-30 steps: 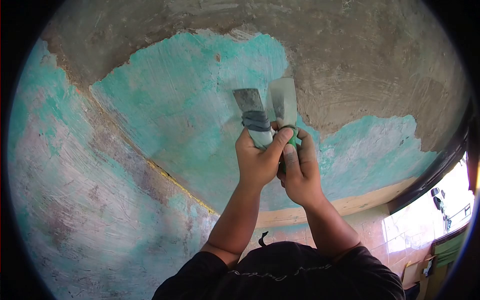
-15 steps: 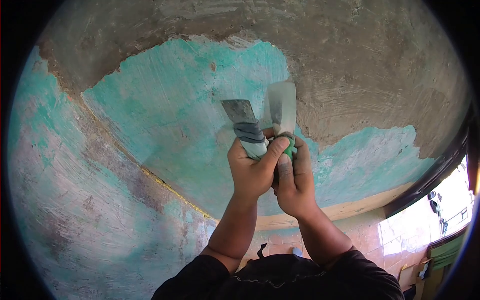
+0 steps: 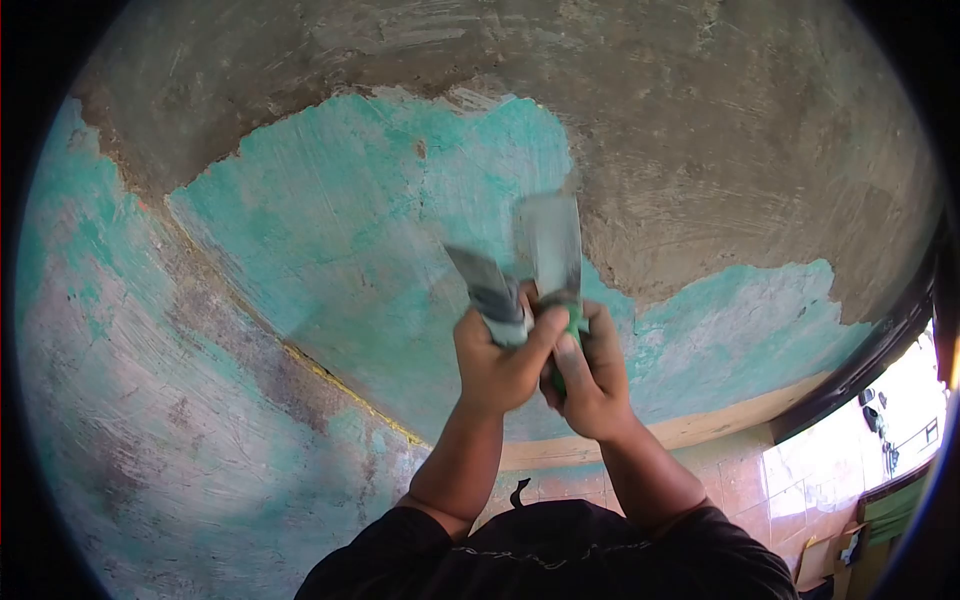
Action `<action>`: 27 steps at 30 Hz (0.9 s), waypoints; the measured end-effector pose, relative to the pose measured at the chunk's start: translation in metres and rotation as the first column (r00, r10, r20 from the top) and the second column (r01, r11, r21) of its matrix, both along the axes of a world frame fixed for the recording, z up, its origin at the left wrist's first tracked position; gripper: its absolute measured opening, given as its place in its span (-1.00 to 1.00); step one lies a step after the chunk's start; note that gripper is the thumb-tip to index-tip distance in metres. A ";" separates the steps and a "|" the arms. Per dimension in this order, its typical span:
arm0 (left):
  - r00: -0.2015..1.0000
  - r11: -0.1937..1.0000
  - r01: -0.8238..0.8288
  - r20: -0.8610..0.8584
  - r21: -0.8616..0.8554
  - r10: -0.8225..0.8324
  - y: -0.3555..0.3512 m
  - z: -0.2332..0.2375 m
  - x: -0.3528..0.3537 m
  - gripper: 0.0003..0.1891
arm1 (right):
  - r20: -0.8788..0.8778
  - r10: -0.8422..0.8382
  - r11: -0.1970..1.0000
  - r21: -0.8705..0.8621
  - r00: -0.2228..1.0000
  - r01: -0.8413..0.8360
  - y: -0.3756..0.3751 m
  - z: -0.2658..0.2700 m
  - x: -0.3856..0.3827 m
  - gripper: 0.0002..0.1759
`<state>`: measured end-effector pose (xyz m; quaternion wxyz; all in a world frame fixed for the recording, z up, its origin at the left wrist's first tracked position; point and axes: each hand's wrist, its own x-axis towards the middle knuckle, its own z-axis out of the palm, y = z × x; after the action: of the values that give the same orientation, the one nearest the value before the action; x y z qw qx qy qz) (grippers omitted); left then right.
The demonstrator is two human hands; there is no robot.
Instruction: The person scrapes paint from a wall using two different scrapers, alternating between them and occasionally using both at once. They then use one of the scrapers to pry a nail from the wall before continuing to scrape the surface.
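Head view: a person's two bare hands come together at mid-view, in front of a patchy wall (image 3: 340, 200). The left hand (image 3: 492, 368) is closed around the pale handle of a scraper with dark wrapping (image 3: 480, 276); its blade tilts up and to the left, the edges smeared by blur. The right hand (image 3: 596, 392) grips a green-handled scraper (image 3: 553, 242), blade pointing up and nearly upright in the view, likewise blurred. Left thumb lies against the green-handled tool near the base of its blade; right thumb rests just below, on the green handle. The two blades fan apart above the fists, and the hands touch or nearly so; the exact contact is hidden among the fingers. Cannot tell whether either blade meets the wall. Surface behind: turquoise paint, scuffed pale in places, bordered above and to the right by grey-brown bare plaster (image 3: 720, 130). A rough seam with a yellow line (image 3: 345, 384) runs diagonally at left. Lower right: a pale strip (image 3: 690, 426) along the wall's lower edge, pinkish floor tiles (image 3: 735, 482) under bright glare, green cloth (image 3: 892, 516) and cardboard (image 3: 817, 560) at the margin. Wearer's dark shirt (image 3: 570, 535) fills the bottom centre.
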<state>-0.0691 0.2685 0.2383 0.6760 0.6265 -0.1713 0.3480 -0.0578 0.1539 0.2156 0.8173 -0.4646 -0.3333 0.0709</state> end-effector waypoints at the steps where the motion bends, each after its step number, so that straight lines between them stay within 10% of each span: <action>1: 0.999 0.999 0.035 -0.027 0.027 -0.034 0.003 -0.013 -0.006 -0.86 | -0.034 0.028 1.000 -0.014 0.999 -0.028 -0.003 -0.012 -0.003 -0.66; 6: 0.910 0.907 0.303 -0.195 -0.294 -0.367 0.001 -0.060 -0.035 -0.83 | -0.082 0.147 0.987 -0.060 0.986 -0.152 -0.010 -0.042 -0.003 -0.63; 10: 0.915 0.914 0.363 -0.117 -0.179 -0.386 0.005 -0.080 -0.047 -0.74 | 0.058 0.118 0.973 -0.207 0.991 -0.104 -0.012 -0.049 -0.001 -0.62; 13: 0.987 0.978 0.159 -0.019 0.136 -0.158 0.003 -0.083 -0.050 -0.74 | 0.127 0.127 0.980 -0.169 0.984 -0.105 0.002 -0.068 0.000 -0.63; 18: 0.997 0.990 -0.012 -0.075 -0.137 0.002 -0.004 -0.100 -0.057 -0.71 | 0.277 0.139 0.980 -0.178 0.951 -0.091 0.013 -0.081 -0.003 -0.69; 21: 0.982 0.984 -0.179 -0.070 -0.026 0.177 0.003 -0.110 -0.061 -0.70 | 0.263 0.224 0.860 -0.506 0.938 -0.064 0.006 -0.070 -0.006 -0.66; 27: 0.868 0.856 -0.440 -0.115 0.272 0.483 0.005 -0.109 -0.070 -0.70 | 0.364 0.118 0.914 -0.403 0.924 0.042 0.007 -0.084 -0.009 -0.63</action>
<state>-0.1386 0.2738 0.1290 0.5051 0.7541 0.0057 0.4197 -0.0668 0.1610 0.1318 0.6218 -0.6212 -0.4728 0.0629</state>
